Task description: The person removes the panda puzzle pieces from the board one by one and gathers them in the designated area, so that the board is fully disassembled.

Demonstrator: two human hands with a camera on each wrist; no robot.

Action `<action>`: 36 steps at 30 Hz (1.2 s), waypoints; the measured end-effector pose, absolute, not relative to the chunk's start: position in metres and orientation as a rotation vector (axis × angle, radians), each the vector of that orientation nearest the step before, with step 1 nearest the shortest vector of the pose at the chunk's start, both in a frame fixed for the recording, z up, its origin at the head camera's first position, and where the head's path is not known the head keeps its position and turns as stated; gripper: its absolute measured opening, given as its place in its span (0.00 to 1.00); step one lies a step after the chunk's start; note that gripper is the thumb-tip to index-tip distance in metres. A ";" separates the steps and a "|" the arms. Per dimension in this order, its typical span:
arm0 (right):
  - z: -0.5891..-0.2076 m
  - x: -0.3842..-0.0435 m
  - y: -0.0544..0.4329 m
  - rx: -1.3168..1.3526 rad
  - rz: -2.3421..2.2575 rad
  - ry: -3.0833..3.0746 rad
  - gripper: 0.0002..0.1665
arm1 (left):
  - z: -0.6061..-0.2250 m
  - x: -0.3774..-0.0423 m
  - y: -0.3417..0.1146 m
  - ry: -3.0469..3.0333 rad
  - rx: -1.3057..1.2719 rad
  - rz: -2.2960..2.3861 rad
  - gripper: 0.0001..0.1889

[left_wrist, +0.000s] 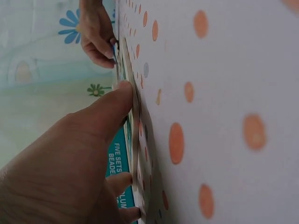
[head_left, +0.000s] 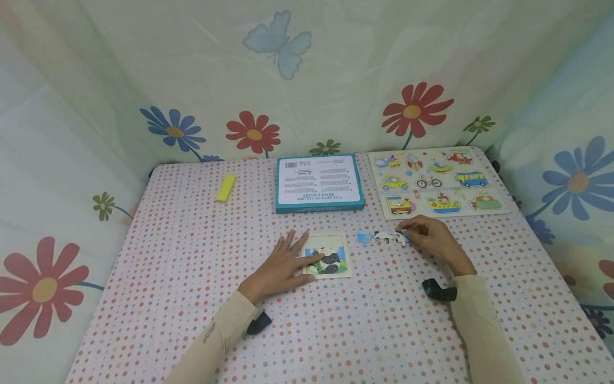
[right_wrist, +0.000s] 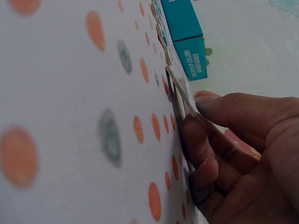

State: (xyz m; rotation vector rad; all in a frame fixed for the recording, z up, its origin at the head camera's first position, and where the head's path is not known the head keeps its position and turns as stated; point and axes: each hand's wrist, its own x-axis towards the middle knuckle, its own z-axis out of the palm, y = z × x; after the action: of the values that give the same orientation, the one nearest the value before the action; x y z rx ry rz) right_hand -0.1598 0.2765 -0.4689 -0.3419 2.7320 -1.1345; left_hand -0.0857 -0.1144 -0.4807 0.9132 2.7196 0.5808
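Observation:
A small panda jigsaw board [head_left: 331,239] lies on the dotted table, its lower part filled with panda and grass pieces and its upper part bare. My left hand [head_left: 280,266] rests on the board's left side with fingers spread, and the thumb touches its near edge in the left wrist view. Right of the board lies a short row of loose jigsaw pieces [head_left: 382,238] showing a panda head and blue sky. At the row's right end my right hand [head_left: 434,240] pinches a jigsaw piece [right_wrist: 181,89] between thumb and finger, tilted up off the table at one edge.
Behind the board lies a teal-and-white box [head_left: 318,184]. A wooden vehicle peg puzzle [head_left: 417,200] sits at the back right, just beyond my right hand. Further left is a yellow block [head_left: 226,188]. Flowered curtains [head_left: 336,64] hang behind the table.

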 end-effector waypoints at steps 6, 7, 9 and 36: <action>-0.466 -0.160 0.277 -0.303 -1.148 2.721 0.13 | -0.479 -0.086 -0.114 2.699 0.927 0.615 0.27; -0.466 -0.160 0.278 -0.301 -1.151 2.722 0.13 | -0.479 -0.086 -0.114 2.697 0.930 0.622 0.27; -0.466 -0.160 0.278 -0.306 -1.156 2.727 0.13 | -0.479 -0.086 -0.115 2.692 0.929 0.633 0.27; -0.453 -0.168 0.241 -0.479 -1.396 2.770 0.13 | -0.481 -0.084 -0.111 2.734 0.900 0.605 0.27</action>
State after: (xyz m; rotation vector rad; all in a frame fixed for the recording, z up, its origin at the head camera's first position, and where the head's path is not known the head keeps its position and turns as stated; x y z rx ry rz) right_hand -0.1675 0.2410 -0.4532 -0.4789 2.7696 -1.3957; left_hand -0.0841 -0.1109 -0.4806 0.8997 2.7336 0.6054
